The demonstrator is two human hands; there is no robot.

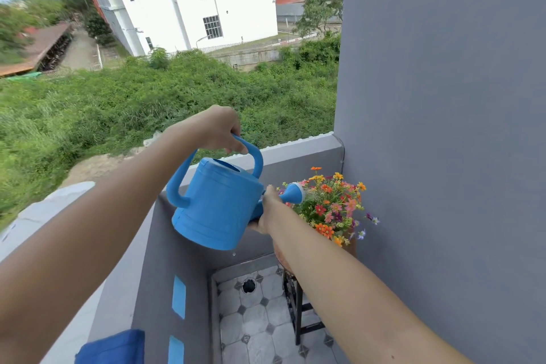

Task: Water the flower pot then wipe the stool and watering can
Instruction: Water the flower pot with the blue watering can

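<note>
head view: the left hand [217, 130] is curled tight around the top handle of the blue watering can [217, 204], which hangs tilted toward the right in mid-air by the balcony wall. the right hand [267, 210] wraps the spout from below, steadying it, with the spray head just over the flowers [335, 204]. the flower pot [350, 248] sits at the right on a dark stool [298, 304] in the far corner. the can looks like stiff plastic, likely heavier with water and slippery where wet, so the handle is the safest hold. a blue cloth [113, 347] lies near left.
</note>
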